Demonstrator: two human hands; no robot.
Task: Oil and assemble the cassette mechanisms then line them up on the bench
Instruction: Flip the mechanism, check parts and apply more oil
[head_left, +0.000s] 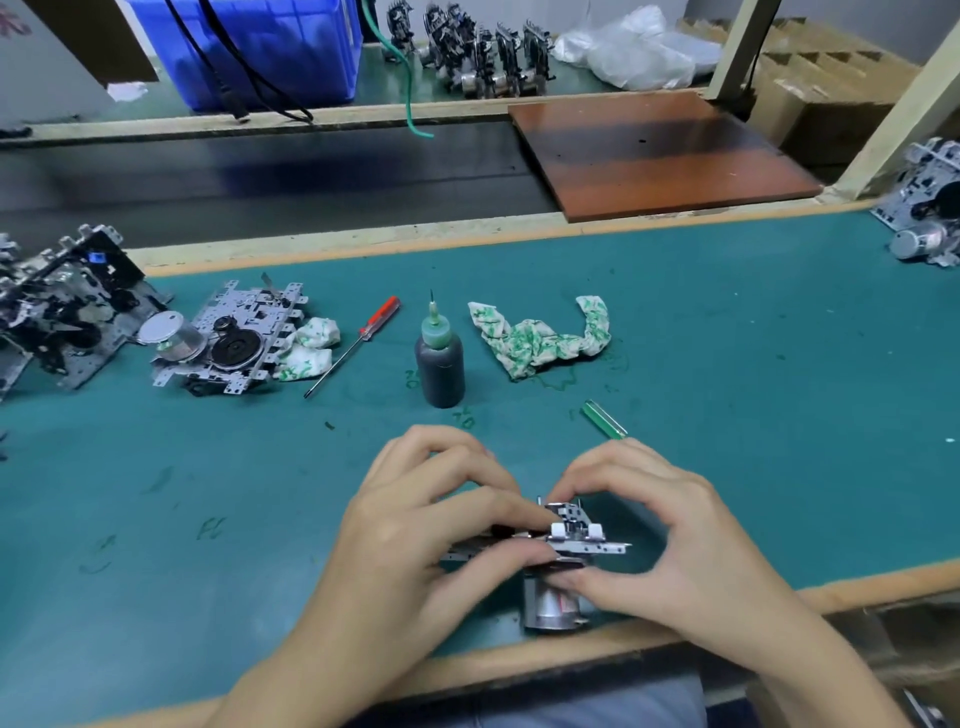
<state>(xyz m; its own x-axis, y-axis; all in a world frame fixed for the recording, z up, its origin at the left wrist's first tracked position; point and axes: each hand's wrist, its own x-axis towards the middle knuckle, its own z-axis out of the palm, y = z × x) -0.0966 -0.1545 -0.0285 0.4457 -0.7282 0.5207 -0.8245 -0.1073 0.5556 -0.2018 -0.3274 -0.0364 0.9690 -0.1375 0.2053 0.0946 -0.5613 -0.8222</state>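
My left hand (415, 525) and right hand (665, 540) both grip the cassette mechanism (566, 540) above the near edge of the worktop (727, 364). Its plate lies edge-on, long axis left to right, motor can toward me. Beyond stand the oil bottle (439, 358), nozzle up, and a screwdriver (356, 344).

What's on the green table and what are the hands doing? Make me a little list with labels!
left hand: left hand grips the cassette mechanism
right hand: right hand pinches the same mechanism from the other side
oil: dark oil bottle stands upright, untouched
tool: red-handled screwdriver lies left of the bottle
cloth: green-patterned rag lies right of the bottle
waiting: another mechanism lies flat at the far left
surface: green bench mat
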